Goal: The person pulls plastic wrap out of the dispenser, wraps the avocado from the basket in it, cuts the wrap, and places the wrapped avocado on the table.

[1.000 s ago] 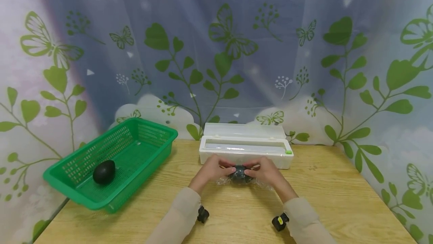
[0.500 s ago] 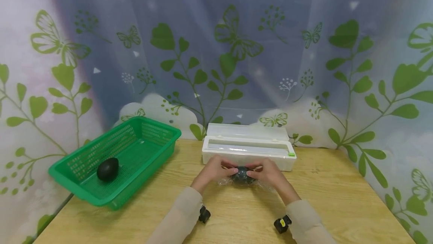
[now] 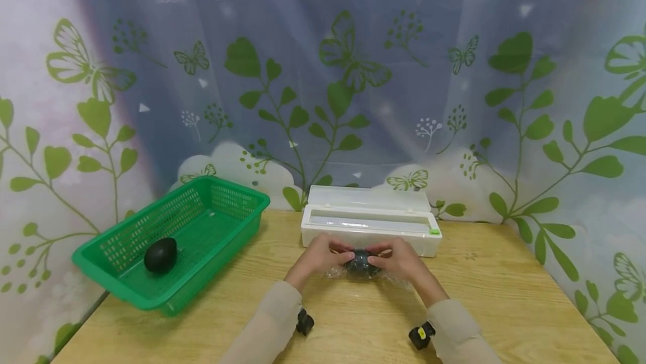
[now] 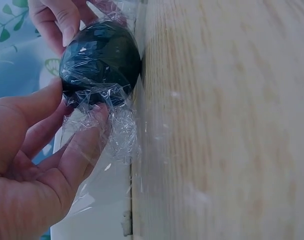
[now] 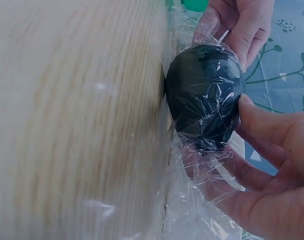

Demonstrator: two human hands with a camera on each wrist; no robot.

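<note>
A dark, smooth avocado rests on the wooden table, wrapped in clear cling film that bunches out at both ends. My left hand holds its left end, thumb on top and fingers under the film. On the opposite end my right hand grips it the same way, its thumb pressed to the upper side. Taut, shiny creases run over the avocado in both wrist views. Crumpled film spreads beyond the fingers of each hand.
Just behind the hands stands a white cling film dispenser, its lid raised and a green slider at its right end. To the left, a green plastic basket holds another dark avocado. A patterned curtain hangs behind the table.
The head view has shifted slightly. Both hands keep their hold on the wrapped avocado in nearly the same place.
</note>
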